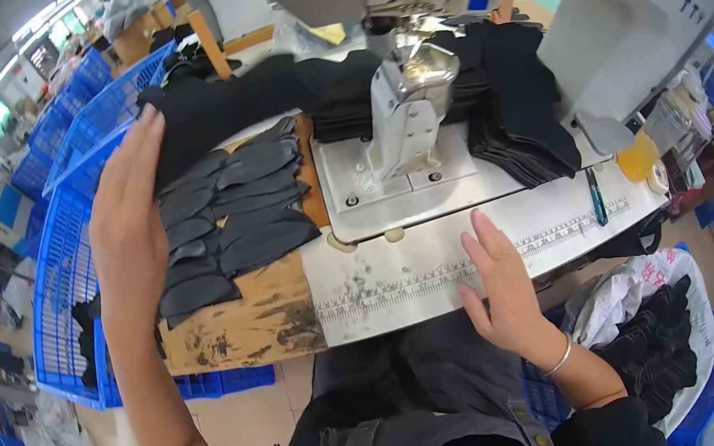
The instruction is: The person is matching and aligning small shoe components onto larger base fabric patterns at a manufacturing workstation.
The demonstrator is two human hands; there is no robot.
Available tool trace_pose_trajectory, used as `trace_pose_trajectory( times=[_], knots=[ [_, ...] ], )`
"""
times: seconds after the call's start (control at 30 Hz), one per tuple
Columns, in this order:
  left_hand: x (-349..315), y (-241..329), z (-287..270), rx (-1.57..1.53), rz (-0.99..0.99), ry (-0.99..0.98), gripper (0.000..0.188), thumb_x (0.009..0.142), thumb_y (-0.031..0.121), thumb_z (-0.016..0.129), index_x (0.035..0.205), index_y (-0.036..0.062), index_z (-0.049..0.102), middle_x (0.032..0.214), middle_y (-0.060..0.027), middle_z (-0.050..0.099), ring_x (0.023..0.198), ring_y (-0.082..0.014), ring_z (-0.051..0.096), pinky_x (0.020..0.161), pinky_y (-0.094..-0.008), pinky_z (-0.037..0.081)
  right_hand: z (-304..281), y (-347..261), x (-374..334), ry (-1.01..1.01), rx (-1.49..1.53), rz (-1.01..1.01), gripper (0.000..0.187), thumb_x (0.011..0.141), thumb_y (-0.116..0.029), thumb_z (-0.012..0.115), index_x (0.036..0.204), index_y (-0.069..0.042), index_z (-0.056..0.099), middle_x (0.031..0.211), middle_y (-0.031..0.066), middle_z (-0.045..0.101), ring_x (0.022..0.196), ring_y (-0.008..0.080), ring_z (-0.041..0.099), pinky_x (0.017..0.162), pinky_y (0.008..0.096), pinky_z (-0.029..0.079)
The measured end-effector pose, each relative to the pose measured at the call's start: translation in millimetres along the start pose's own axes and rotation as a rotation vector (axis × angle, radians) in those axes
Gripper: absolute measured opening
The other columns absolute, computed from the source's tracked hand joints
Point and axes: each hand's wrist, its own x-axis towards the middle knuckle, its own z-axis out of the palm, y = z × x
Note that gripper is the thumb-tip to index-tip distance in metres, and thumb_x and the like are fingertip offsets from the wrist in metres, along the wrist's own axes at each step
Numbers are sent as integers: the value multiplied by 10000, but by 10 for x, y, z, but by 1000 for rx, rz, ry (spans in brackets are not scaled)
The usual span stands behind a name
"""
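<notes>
Lying dull black, fabric (256, 96) borders left hand (126, 210), grip unclear; right hand (506, 293) spread wide.

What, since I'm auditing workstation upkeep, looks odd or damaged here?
The wooden board, front left, has blackened, worn-looking patches; dark smudges mark the white worktop beside it, unlike its cleaner right side.

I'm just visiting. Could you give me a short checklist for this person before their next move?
1. Right hand free: ok, open and holding nothing.
2. Left hand on the black cloth: cannot tell, it meets the edge, but a grip isn't clear.
3. Both hands off the machine: ok.
4. Teal tool away from the hands: ok, right of both.
5. Grey pieces clear of the machine: ok, left of it.
6. Needle position: cannot tell.
</notes>
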Motion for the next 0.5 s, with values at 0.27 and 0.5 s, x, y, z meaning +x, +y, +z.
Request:
trace_pose_trajectory(
  times=[0.27, 0.5],
  knots=[
    [978, 52, 1555, -204, 165, -29, 440, 799, -40, 500, 1224, 38, 585, 1171, -150, 615, 1102, -314, 574, 950, -397, 460, 265, 162, -40, 122, -42, -14, 473, 740, -18, 621, 1208, 20, 568, 1303, 187, 556, 1188, 351, 550, 981, 398, 458],
    [1165, 209, 1738, -615, 284, -434, 394, 865, 165, 573, 1246, 63, 580, 1120, -191, 647, 1093, -320, 574, 923, -370, 447, 301, 212, -85, 114, -74, 21, 419, 748, -68, 615, 1161, -2, 601, 1249, 133, 597, 1125, 299, 584, 955, 404, 474]
  ],
)
